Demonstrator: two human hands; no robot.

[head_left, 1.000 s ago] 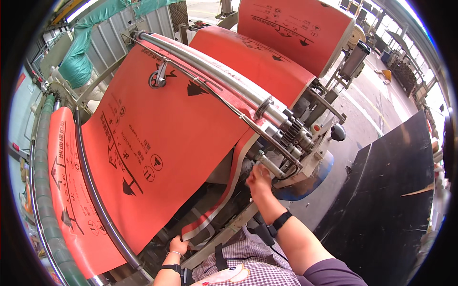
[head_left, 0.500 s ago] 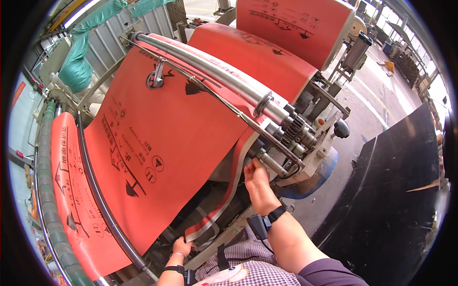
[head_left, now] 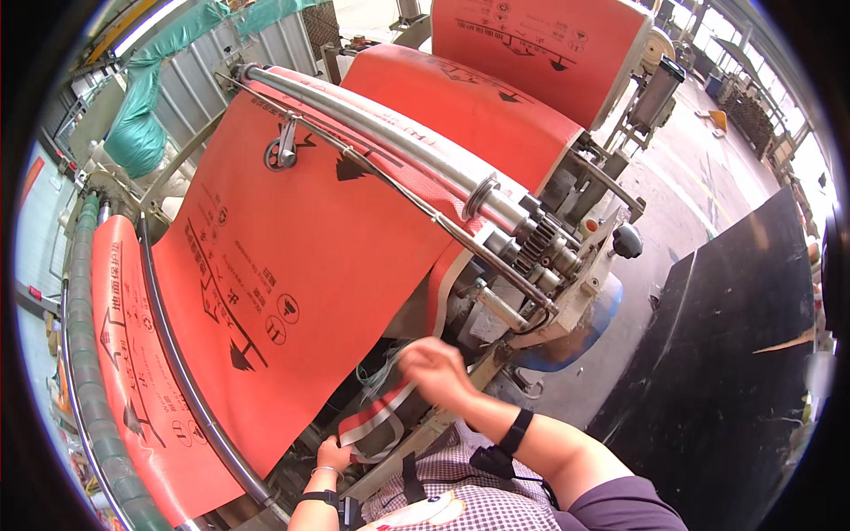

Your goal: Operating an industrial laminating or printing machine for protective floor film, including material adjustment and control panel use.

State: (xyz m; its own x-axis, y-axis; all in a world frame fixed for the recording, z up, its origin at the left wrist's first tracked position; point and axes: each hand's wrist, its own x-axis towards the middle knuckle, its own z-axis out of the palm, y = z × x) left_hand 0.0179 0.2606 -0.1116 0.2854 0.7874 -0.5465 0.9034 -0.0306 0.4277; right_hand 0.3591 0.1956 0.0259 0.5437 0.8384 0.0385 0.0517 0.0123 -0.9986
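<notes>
Machine: big roller rig, fills most of view; gears + shafts at its R end, grey frame, black knob on the side.
Red web: wide red-orange printed sheet w/ black symbols, runs from upper rolls down over a curved bar toward lower L edge. 2nd stretch of same sheet up top, over a far roller.
Black board: dark panel on concrete floor, R of machine, well apart from hands.
Green bundle: teal wrapped mass, upper L, behind the web.
Metal rollers: long silver tubes crossing web diag., thin rod just below them.
Curved bar: silver pipe under web's lower part.
Blue part: rounded blue piece under gear end, partly hidden.
Strip: narrow red/grey/white edge strip hanging off web's R edge, loops down between both hands.
Right hand: raised, fingers loosely spread, blurred; at upper part of strip, just below frame. Can't tell if it grips strip. Black band on wrist.
Left hand: low, fingers closed around strip's lower loop. Wristband on.
</notes>
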